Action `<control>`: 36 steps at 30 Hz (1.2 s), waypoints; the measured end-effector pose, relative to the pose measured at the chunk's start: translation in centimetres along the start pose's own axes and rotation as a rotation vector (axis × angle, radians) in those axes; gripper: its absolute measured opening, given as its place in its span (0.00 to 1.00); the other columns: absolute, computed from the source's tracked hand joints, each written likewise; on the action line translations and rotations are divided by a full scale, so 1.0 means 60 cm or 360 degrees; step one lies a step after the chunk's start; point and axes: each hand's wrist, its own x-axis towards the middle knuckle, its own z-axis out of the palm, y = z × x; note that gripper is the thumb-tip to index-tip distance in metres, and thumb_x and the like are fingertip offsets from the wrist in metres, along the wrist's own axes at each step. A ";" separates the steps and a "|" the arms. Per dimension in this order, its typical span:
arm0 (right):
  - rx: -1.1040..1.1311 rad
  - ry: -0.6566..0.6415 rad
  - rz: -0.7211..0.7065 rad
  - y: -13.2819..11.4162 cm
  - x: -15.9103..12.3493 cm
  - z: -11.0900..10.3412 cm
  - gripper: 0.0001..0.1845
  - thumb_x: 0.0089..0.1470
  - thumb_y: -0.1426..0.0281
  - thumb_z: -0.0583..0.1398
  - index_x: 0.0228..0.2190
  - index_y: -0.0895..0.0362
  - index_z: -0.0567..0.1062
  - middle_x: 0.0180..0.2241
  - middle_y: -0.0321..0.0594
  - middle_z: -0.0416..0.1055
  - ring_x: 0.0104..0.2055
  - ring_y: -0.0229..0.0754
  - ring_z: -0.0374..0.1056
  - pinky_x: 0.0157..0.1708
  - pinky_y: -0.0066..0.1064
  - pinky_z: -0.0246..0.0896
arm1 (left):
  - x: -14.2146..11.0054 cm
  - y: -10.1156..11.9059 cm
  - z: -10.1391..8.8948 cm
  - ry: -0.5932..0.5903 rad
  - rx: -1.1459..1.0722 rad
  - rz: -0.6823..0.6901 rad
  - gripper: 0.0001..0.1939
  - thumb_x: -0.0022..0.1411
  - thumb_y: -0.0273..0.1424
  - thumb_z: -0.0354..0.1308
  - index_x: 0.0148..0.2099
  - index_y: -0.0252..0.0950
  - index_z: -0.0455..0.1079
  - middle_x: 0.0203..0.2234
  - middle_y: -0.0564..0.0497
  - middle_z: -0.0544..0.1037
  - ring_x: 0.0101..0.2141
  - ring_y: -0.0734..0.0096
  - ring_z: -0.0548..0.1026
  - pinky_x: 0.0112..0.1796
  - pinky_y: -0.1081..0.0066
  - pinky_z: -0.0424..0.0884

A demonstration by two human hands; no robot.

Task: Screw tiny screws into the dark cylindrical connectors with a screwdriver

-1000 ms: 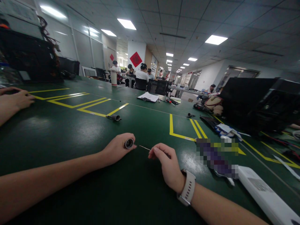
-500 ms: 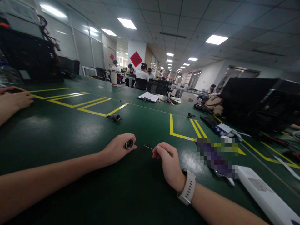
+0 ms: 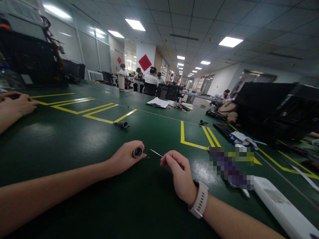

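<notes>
My left hand (image 3: 128,153) is closed around a dark metal cylinder (image 3: 137,152), its round open end turned toward me. Between the thumb and fingers of my right hand (image 3: 175,166) is a thin metal rod (image 3: 156,153), pointing left toward the cylinder. Its other end is mostly hidden in the palm. A tiny ring-like piece (image 3: 148,157) shows just below the rod's tip, close to my left fingertips and apart from them. Farther off on the green table (image 3: 104,202) lies a similar metal part (image 3: 123,124).
Another small metal part (image 3: 202,122) lies right of centre. A clipboard (image 3: 158,102), red-handled screwdriver (image 3: 181,108) and cup (image 3: 121,82) are farther back. At right are a white box (image 3: 281,202) and gloves (image 3: 243,137). Another person's hands (image 3: 18,106) rest at far left.
The rod's tip has risen slightly and moved left. The tiny ring-like piece now shows separately below the tip. My left hand and the cylinder have barely moved.
</notes>
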 end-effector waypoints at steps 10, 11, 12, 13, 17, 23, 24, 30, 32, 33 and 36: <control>-0.0008 -0.0343 -0.0134 -0.010 -0.005 0.002 0.12 0.57 0.70 0.53 0.27 0.59 0.73 0.27 0.37 0.69 0.31 0.39 0.64 0.33 0.30 0.57 | -0.001 0.006 0.001 -0.0061 -0.0084 0.0103 0.06 0.51 0.25 0.51 0.35 0.36 0.60 0.30 0.53 0.68 0.31 0.69 0.66 0.31 0.71 0.63; -0.0054 -0.0349 -0.0134 -0.010 -0.005 0.003 0.12 0.57 0.70 0.53 0.27 0.59 0.73 0.26 0.37 0.68 0.31 0.38 0.64 0.33 0.30 0.57 | -0.001 0.006 0.002 -0.0071 -0.0087 0.0115 0.06 0.51 0.26 0.51 0.35 0.36 0.60 0.30 0.53 0.68 0.31 0.69 0.66 0.32 0.71 0.63; -0.0102 -0.0351 -0.0134 -0.010 -0.005 0.004 0.12 0.57 0.70 0.53 0.27 0.59 0.73 0.26 0.37 0.68 0.31 0.38 0.64 0.33 0.30 0.57 | -0.001 0.006 0.002 -0.0080 -0.0088 0.0131 0.05 0.52 0.27 0.51 0.35 0.36 0.60 0.30 0.53 0.68 0.31 0.69 0.66 0.32 0.71 0.63; -0.0147 -0.0351 -0.0139 -0.010 -0.005 0.005 0.12 0.57 0.70 0.53 0.27 0.59 0.73 0.26 0.37 0.68 0.31 0.38 0.64 0.33 0.30 0.57 | -0.002 0.007 0.002 -0.0088 -0.0083 0.0151 0.05 0.52 0.27 0.51 0.34 0.36 0.60 0.30 0.53 0.68 0.31 0.70 0.66 0.32 0.71 0.63; -0.0312 -0.0324 -0.0229 -0.009 -0.007 0.010 0.11 0.57 0.72 0.52 0.27 0.59 0.72 0.26 0.37 0.68 0.31 0.37 0.64 0.33 0.29 0.57 | -0.003 0.012 0.001 -0.0090 -0.0039 0.0212 0.03 0.54 0.29 0.50 0.33 0.36 0.60 0.30 0.52 0.67 0.31 0.70 0.65 0.33 0.70 0.62; -0.0441 -0.0283 -0.0416 -0.012 -0.010 0.013 0.10 0.57 0.73 0.52 0.28 0.59 0.71 0.28 0.39 0.67 0.32 0.38 0.64 0.34 0.30 0.57 | -0.002 0.011 0.002 -0.0107 -0.0029 0.0192 0.04 0.55 0.29 0.50 0.34 0.36 0.60 0.30 0.53 0.67 0.31 0.70 0.65 0.32 0.70 0.62; -0.0448 -0.0292 -0.0422 -0.012 -0.010 0.013 0.10 0.57 0.73 0.52 0.29 0.59 0.71 0.28 0.38 0.68 0.32 0.38 0.64 0.34 0.30 0.57 | -0.002 0.011 0.002 -0.0122 -0.0039 0.0181 0.04 0.55 0.29 0.50 0.34 0.36 0.59 0.30 0.53 0.67 0.31 0.70 0.65 0.32 0.70 0.62; -0.0405 -0.0268 -0.0378 -0.014 -0.011 0.009 0.10 0.57 0.72 0.53 0.27 0.59 0.72 0.26 0.37 0.68 0.31 0.37 0.64 0.33 0.29 0.56 | -0.005 0.014 0.001 -0.0190 -0.0043 0.0215 0.02 0.57 0.28 0.48 0.35 0.36 0.59 0.31 0.52 0.67 0.32 0.70 0.65 0.33 0.70 0.62; -0.0334 -0.0281 -0.0301 -0.014 -0.010 0.008 0.11 0.56 0.72 0.53 0.26 0.58 0.72 0.26 0.36 0.68 0.31 0.37 0.63 0.33 0.30 0.56 | -0.005 0.016 -0.001 -0.0195 -0.0020 0.0224 0.01 0.56 0.28 0.47 0.34 0.36 0.59 0.31 0.52 0.66 0.32 0.70 0.64 0.34 0.70 0.61; -0.0267 -0.0298 -0.0237 -0.013 -0.008 0.007 0.11 0.55 0.71 0.53 0.25 0.58 0.73 0.25 0.37 0.68 0.31 0.38 0.63 0.33 0.30 0.56 | -0.006 0.017 -0.002 -0.0198 -0.0016 0.0225 0.01 0.56 0.28 0.47 0.34 0.36 0.59 0.31 0.52 0.66 0.32 0.70 0.64 0.33 0.70 0.61; 0.0159 -0.0314 0.0063 -0.002 0.002 0.005 0.12 0.54 0.70 0.54 0.25 0.58 0.74 0.25 0.38 0.70 0.30 0.38 0.64 0.32 0.30 0.57 | -0.005 0.018 -0.003 -0.0205 -0.0029 0.0222 0.02 0.57 0.28 0.47 0.34 0.36 0.59 0.31 0.52 0.66 0.31 0.70 0.64 0.33 0.70 0.61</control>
